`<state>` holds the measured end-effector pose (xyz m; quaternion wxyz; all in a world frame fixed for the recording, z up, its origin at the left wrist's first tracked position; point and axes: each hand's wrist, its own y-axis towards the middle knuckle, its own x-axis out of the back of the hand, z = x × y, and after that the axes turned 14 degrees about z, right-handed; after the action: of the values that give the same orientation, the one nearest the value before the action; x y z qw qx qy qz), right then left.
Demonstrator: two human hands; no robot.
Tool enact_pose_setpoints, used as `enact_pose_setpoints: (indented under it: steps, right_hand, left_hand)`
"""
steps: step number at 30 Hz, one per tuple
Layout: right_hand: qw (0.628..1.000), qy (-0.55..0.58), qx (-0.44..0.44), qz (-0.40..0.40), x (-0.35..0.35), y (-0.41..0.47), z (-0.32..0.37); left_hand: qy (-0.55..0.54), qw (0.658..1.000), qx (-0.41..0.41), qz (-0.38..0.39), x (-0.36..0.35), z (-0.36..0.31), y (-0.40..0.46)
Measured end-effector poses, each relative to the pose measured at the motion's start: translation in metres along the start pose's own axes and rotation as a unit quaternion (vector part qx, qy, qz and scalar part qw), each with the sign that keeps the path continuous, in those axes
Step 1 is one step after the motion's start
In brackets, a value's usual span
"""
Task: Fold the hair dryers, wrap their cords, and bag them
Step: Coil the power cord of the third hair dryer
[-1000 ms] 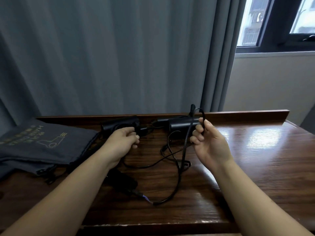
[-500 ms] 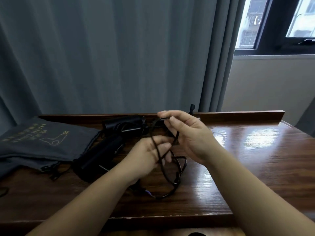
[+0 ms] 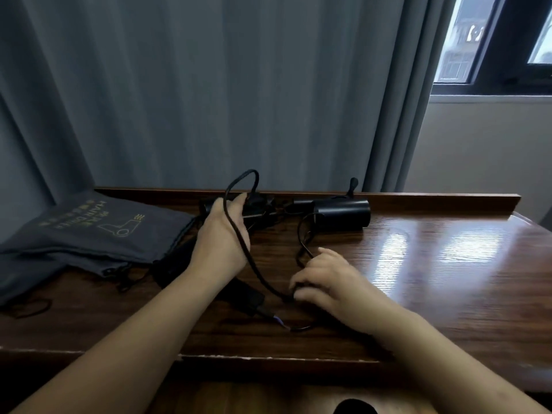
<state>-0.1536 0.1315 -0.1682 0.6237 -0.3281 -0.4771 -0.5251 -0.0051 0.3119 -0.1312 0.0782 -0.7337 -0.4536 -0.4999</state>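
A black hair dryer [image 3: 342,215] lies at the back of the wooden table [image 3: 433,279], barrel pointing right. Behind my left hand [image 3: 222,237] sits a second black dryer [image 3: 260,206], mostly hidden. My left hand is raised with a loop of black cord [image 3: 240,186] draped over it, the cord running down across its palm side. My right hand [image 3: 321,280] rests low on the table and pinches that cord near its lower end. A black plug [image 3: 249,300] lies under my left forearm. Grey drawstring bags [image 3: 89,231] with a dryer logo lie at the left.
A raised wooden lip [image 3: 433,200] runs along the table's back edge. Grey curtains [image 3: 209,85] hang behind it, and a window [image 3: 493,40] is at the upper right. The bags' drawstrings [image 3: 30,307] trail on the table at the left.
My hands have separated. The left hand moved back and left, lifting a cord loop. The right hand dropped toward the table's front, pulling the cord down with it.
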Motion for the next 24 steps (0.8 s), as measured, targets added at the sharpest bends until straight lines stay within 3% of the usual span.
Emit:
enact_pose_setpoints:
  steps: [3, 6, 9, 11, 14, 19, 22, 24]
  right_hand:
    - [0.992, 0.054, -0.020, -0.115, 0.011, -0.004, 0.004]
    - [0.961, 0.185, -0.076, -0.193, 0.018, -0.007, 0.005]
    - [0.933, 0.243, -0.138, -0.227, 0.025, -0.009, 0.010]
    - [0.920, 0.275, -0.152, -0.235, 0.028, -0.010, 0.014]
    - [0.924, 0.279, -0.150, -0.215, 0.028, -0.010, 0.021]
    - [0.926, 0.273, -0.148, -0.217, 0.025, -0.011, 0.019]
    - [0.940, 0.231, -0.146, -0.203, 0.022, -0.013, 0.015]
    - [0.954, 0.194, -0.143, -0.179, 0.017, -0.012, 0.013]
  left_hand:
    - [0.189, 0.980, -0.017, 0.059, 0.004, 0.006, -0.003]
    - [0.308, 0.949, -0.056, 0.038, 0.002, 0.003, -0.010]
    - [0.169, 0.971, -0.167, -0.015, -0.003, -0.008, -0.026]
    - [-0.016, 0.988, -0.145, 0.045, -0.005, -0.029, -0.040]
    - [-0.210, 0.961, -0.093, 0.152, -0.017, -0.051, -0.044]
    - [-0.387, 0.909, 0.028, 0.152, -0.024, -0.057, -0.039]
    - [-0.432, 0.884, 0.039, 0.176, -0.025, -0.054, -0.038]
    - [-0.429, 0.884, 0.041, 0.181, -0.025, -0.054, -0.038]
